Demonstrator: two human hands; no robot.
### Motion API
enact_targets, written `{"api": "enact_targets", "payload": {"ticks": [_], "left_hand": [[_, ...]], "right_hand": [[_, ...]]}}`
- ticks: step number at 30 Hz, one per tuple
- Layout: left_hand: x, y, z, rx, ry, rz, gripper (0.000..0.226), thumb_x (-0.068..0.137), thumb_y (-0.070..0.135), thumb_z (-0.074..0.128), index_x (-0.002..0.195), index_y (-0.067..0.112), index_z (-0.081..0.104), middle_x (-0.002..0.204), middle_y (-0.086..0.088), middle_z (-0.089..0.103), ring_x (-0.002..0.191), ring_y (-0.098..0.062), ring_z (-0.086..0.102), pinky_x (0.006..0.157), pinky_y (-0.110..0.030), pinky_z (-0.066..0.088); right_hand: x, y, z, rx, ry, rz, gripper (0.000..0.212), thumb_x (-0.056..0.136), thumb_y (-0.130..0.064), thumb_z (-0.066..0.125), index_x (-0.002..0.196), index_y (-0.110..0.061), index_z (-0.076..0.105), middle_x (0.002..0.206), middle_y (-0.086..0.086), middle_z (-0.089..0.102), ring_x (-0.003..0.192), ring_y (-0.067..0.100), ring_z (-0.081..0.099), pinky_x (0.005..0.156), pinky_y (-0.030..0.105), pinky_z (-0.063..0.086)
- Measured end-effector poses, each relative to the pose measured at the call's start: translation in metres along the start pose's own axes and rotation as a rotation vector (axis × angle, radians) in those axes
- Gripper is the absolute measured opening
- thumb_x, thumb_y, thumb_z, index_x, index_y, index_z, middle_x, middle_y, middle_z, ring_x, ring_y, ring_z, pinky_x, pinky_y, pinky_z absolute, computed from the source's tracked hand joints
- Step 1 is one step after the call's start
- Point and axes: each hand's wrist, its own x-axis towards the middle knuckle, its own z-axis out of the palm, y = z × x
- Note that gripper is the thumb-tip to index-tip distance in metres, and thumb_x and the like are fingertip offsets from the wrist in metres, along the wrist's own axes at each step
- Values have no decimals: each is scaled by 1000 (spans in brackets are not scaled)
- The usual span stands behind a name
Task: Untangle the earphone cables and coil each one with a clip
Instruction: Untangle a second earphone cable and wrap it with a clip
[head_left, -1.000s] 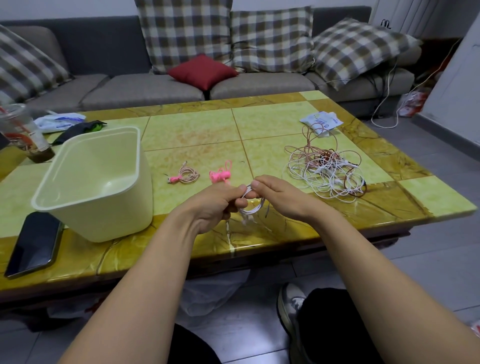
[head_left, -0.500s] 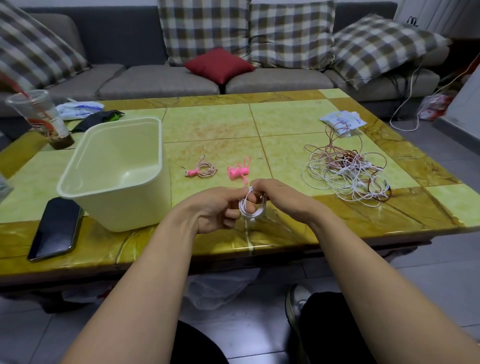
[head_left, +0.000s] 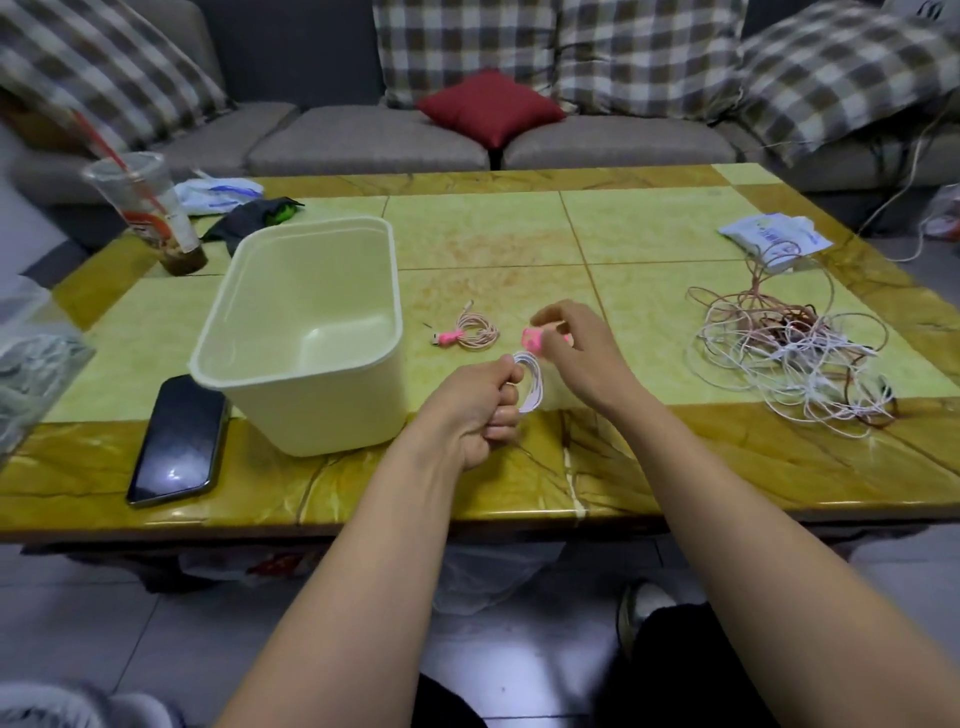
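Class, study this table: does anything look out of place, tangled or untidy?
Yes. The cable heap at the table's right is knotted, white and pinkish strands crossing, one loop over a paper packet. The clipped coil beside the tub lies neat.

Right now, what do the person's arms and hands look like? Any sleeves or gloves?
The left forearm and right forearm are bare all the way to the picture's bottom edge, so no sleeves show. The left hand and right hand wear no gloves, and I can see no watch, bracelet or ring on them.
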Motion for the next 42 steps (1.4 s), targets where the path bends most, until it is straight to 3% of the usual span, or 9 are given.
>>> {"api": "enact_targets", "payload": {"ticks": [4,8,13,16,22,27,31,35,42], "left_hand": [[9,-7,4,3,101,49,33,103,21,35,70,19,41,41,9,24,28,-4,17,35,-7,10],[21,-8,-3,-113,163,-8,32,101,17,33,70,18,39,43,7,23,29,-6,17,35,-6,13],[30,-7,-7,-244,192,-57,33,99,19,42,67,18,35,38,7,19,27,-7,18,30,-12,12],[31,-9,-5,-275,207,-17,30,96,17,51,69,15,40,35,7,18,26,-6,19,30,-12,13],[17,-13,15,7,176,99,24,85,26,72,88,4,63,39,9,19,31,-7,17,40,-18,14],[5,-16,25,239,202,188,37,77,34,80,67,16,49,38,8,29,35,-9,22,48,-23,18],[3,-17,27,311,198,295,22,81,26,77,80,9,63,58,-1,39,45,-10,30,37,-17,26],[4,-15,28,327,178,315,17,89,26,69,78,12,65,60,-3,38,45,-9,30,43,-21,28],[1,-16,38,430,198,371,31,79,30,78,72,7,58,51,-2,28,47,-16,24,49,-28,21]], "right_hand": [[16,19,15,-449,-27,1,44,97,-29,48,140,-22,49,152,3,39,137,29,28,106,42,30],[20,32,21,-637,-57,30,38,94,-24,53,131,-21,57,132,8,53,127,31,35,98,39,33],[16,26,3,-560,-2,33,27,91,-32,62,115,-23,68,110,6,60,118,30,42,86,37,29],[4,16,-13,-469,18,-108,24,87,-28,69,110,-20,71,101,6,61,105,27,48,79,34,29],[-30,0,-41,-398,28,-372,19,79,-24,76,97,-19,75,87,2,63,80,20,52,69,37,36],[-46,0,-53,-369,62,-432,19,78,-30,73,94,-21,73,85,-5,62,79,8,44,69,32,26],[-50,5,-60,-359,49,-440,20,81,-38,72,94,-22,72,85,-7,63,79,5,41,68,32,25],[-49,9,-66,-268,56,-409,21,84,-40,69,96,-22,72,86,-6,64,79,8,47,74,37,36],[-50,12,-66,-297,64,-438,24,79,-42,69,92,-22,73,86,-8,62,79,7,43,70,31,26]]}}
